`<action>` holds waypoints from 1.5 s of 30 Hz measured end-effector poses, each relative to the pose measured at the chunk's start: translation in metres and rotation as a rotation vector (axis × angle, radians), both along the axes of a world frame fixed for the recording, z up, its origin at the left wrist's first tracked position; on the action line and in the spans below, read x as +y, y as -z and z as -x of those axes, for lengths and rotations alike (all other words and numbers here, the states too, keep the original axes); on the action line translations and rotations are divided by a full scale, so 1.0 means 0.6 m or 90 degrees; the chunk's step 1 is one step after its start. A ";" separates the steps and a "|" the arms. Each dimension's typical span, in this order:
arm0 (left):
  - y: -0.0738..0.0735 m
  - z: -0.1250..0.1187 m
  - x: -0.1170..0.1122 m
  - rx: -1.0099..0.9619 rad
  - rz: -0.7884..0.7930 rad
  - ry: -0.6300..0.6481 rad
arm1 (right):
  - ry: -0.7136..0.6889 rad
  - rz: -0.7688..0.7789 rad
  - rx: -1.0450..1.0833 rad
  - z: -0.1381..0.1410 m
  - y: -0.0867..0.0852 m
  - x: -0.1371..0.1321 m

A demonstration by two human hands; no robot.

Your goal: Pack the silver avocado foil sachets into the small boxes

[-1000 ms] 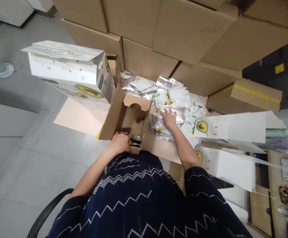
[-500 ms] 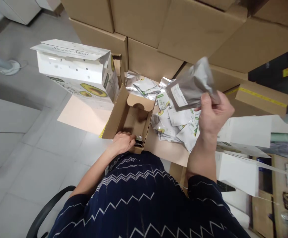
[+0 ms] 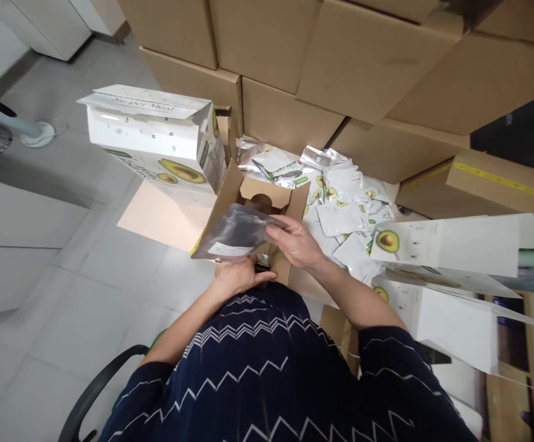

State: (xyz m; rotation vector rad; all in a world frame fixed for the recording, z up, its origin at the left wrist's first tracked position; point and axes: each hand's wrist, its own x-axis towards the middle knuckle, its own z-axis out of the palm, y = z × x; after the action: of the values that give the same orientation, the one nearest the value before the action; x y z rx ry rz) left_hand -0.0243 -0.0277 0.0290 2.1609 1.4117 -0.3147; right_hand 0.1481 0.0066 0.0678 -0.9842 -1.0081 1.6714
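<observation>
My right hand (image 3: 297, 240) pinches one edge of a flat silvery-grey foil pouch (image 3: 242, 230) with a white label. The pouch is tilted over a small open cardboard box (image 3: 300, 199) and covers much of its inside. At the box's near end is my left hand (image 3: 237, 276), its thumb stretched along the near wall and its fingers reaching over the edge, partly hidden under the pouch. Something dark and flat shows inside beside that thumb. To the right of the box lies a heap of white and silver sachets (image 3: 340, 218) printed with avocados.
On the left stands a white avocado-printed carton (image 3: 156, 144), its top flaps raised. More white cartons (image 3: 469, 245) are on the right, below a brown box with yellow tape (image 3: 501, 178). Large cardboard boxes (image 3: 267, 49) are stacked behind. A chair armrest (image 3: 96, 380) is at lower left.
My right hand has brought the pouch leftward from above the sachets to over the cardboard box. My left hand stays at the near end, its thumb now stretched out. The view has shifted slightly.
</observation>
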 end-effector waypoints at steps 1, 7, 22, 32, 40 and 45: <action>0.003 0.002 -0.001 -0.014 -0.005 -0.001 | 0.002 0.010 -0.016 -0.019 0.014 -0.005; 0.013 0.006 0.000 0.018 -0.082 0.042 | 0.068 0.058 -0.191 -0.100 0.125 -0.026; 0.016 0.028 -0.007 -0.012 -0.148 0.139 | 0.116 -0.138 -0.332 -0.031 0.063 -0.024; 0.020 0.064 -0.009 -0.100 -0.168 0.139 | -0.350 -0.178 -0.750 0.025 0.033 0.014; 0.019 0.058 0.005 -0.111 -0.195 -0.057 | -0.552 -0.249 -0.893 0.044 0.028 0.008; 0.022 0.048 0.018 -0.043 -0.136 0.037 | -0.500 -0.284 -0.835 0.027 0.034 0.002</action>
State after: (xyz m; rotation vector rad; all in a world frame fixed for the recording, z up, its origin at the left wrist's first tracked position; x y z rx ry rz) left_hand -0.0533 -0.0167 0.0160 2.3633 1.4017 -0.1141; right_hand 0.1319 0.0081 0.0473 -1.4660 -2.7602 1.0577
